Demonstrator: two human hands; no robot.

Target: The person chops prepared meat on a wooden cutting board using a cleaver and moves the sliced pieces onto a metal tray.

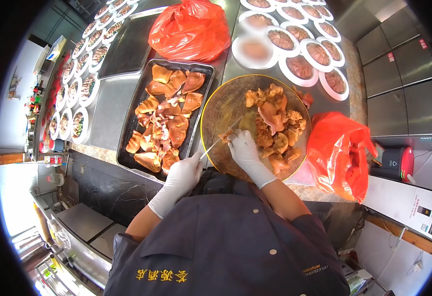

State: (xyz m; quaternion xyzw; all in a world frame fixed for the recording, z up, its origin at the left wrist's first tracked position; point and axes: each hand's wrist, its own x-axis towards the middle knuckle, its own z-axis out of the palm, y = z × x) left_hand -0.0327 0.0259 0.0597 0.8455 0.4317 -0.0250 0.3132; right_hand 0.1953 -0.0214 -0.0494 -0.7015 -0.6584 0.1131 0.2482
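Note:
My left hand (182, 174), in a white glove, grips a thin-bladed knife (213, 147) at the near left rim of a round chopping board (219, 100) with a yellow edge. The blade points up and to the right over the board. My right hand (244, 150), also gloved, pinches a small piece of brown cooked meat (224, 136) against the blade. A pile of braised meat pieces (275, 122) lies on the right half of the board. Left of the board, a black tray (122, 146) holds several flat pieces of braised meat (178, 129).
A full red plastic bag (192, 31) stands beyond the tray, beside a dark tray (125, 44). Another red bag (338, 155) sits right of the board. White plates of sliced meat (317, 54) cover the far right; plates of garnished food (89, 88) line the left.

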